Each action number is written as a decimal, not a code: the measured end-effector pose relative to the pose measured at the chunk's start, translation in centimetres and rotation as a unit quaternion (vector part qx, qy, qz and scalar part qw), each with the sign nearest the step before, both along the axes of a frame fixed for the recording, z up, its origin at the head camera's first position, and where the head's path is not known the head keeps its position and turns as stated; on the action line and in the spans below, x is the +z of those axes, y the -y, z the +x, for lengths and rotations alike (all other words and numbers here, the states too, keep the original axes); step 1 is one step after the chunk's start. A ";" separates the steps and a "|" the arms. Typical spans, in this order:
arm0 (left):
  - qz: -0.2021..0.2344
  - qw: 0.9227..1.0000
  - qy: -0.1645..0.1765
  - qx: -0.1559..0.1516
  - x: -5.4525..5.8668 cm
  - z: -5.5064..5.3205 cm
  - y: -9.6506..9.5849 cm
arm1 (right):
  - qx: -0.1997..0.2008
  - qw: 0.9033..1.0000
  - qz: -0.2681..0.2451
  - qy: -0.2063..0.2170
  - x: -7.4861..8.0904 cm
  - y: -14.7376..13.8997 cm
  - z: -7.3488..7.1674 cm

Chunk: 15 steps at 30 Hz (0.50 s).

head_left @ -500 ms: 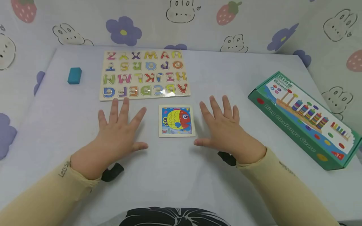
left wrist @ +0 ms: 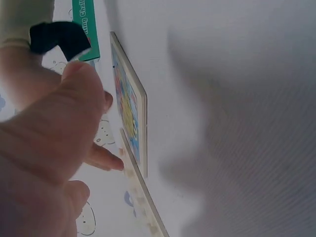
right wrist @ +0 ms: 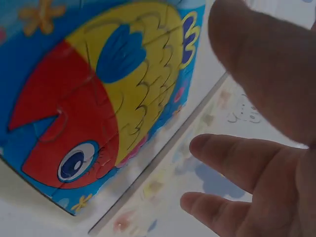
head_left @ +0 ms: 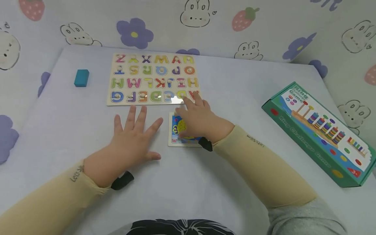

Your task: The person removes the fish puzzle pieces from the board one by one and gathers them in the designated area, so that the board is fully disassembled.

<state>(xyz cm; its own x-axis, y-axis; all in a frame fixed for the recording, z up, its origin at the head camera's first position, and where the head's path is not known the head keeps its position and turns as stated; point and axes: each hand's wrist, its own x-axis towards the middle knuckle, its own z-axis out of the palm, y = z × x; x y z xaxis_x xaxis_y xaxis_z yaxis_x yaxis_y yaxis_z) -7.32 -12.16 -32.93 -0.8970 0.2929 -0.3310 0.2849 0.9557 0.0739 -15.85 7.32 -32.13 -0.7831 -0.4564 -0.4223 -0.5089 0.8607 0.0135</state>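
Note:
A square jigsaw puzzle of a yellow and red fish lies on the white table, its right part hidden in the head view. Over it stretches my right hand, fingertips near the lower right corner of the wooden alphabet board. In the right wrist view the thumb and fingers extend beside the fish picture, holding nothing. To the left of the puzzle, my left hand is palm down with spread fingers, its fingertips close to the board's front edge.
A teal block lies at the back left. At the right a green Ring Game box sits at a slant. Patterned fabric with rabbits, flowers and strawberries rises behind the table.
My right hand has moved left from beside the fish puzzle to over it. The left hand keeps its spread pose, and the head view has shifted slightly.

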 end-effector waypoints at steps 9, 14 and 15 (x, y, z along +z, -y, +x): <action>-0.031 0.998 0.008 -0.061 -0.2 0.5 -1.5 | -0.005 0.999 -0.046 0.004 -0.6 0.2 -1.4; -0.045 0.995 0.006 -0.094 -1.1 0.4 -2.3 | -0.012 0.998 -0.060 0.014 -1.0 0.5 -1.5; -0.048 0.994 0.006 -0.101 -1.2 0.3 -2.4 | -0.012 0.998 -0.060 0.014 -1.1 0.6 -1.5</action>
